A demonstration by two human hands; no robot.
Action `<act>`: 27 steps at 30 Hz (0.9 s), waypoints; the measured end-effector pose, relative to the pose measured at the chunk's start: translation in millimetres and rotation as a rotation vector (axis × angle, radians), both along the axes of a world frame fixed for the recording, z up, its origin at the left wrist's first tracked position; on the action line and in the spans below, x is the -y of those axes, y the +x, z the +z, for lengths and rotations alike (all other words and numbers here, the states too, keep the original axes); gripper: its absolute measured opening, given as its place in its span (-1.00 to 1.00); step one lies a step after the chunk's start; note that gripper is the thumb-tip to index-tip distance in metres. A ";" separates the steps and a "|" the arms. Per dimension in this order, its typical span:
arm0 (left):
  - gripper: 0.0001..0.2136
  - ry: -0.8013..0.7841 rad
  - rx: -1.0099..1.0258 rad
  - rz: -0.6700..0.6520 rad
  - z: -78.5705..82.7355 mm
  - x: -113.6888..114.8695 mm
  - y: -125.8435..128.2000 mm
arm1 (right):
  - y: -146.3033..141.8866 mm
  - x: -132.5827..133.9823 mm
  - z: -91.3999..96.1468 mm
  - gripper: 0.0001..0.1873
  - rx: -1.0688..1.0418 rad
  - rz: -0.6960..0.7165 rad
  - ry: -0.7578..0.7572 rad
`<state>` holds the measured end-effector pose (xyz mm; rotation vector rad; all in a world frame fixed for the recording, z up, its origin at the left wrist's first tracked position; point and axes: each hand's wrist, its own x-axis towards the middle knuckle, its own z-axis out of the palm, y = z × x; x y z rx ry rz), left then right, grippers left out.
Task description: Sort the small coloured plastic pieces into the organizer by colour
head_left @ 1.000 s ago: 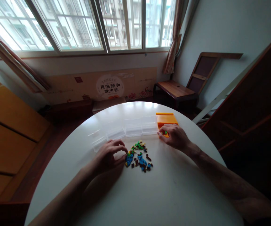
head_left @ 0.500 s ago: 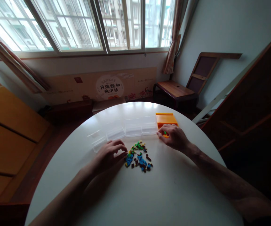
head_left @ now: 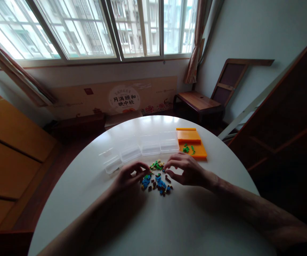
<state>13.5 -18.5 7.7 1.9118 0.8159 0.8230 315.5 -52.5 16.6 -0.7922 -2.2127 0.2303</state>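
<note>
A small pile of tiny coloured bricks, blue, green, brown and yellow, lies in the middle of the round white table. My left hand rests at the pile's left edge with its fingers curled and pinched at the bricks. My right hand hovers at the pile's right edge, fingers bent and reaching toward the bricks; what they hold is too small to see. An orange tray behind my right hand holds a few green bricks.
A row of clear plastic boxes stands behind the pile, left of the orange tray. Beyond the table are a wooden chair, a window wall and a printed board on the floor.
My right hand left the orange tray and came back left to the pile, uncovering green bricks on the tray. My left hand shifted slightly right toward the pile.
</note>
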 end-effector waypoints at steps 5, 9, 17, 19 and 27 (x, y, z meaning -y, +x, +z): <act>-0.77 0.077 0.027 -0.030 4.5 6.6 6.1 | -13.4 4.8 -2.5 -0.81 -0.026 0.087 0.024; -0.80 0.164 0.021 -0.028 0.5 10.1 10.4 | -17.9 5.1 -7.8 -0.82 0.003 0.109 0.020; -0.82 0.320 -0.041 0.024 -1.9 16.5 20.1 | -19.7 2.6 -15.9 -0.88 0.000 0.075 0.018; -0.81 0.354 -0.078 0.018 -1.0 18.1 20.6 | -19.8 2.1 -17.0 -0.88 0.013 0.064 0.022; -0.84 0.432 -0.102 0.011 -1.5 20.2 20.0 | -21.9 2.1 -18.3 -0.89 0.016 0.082 0.052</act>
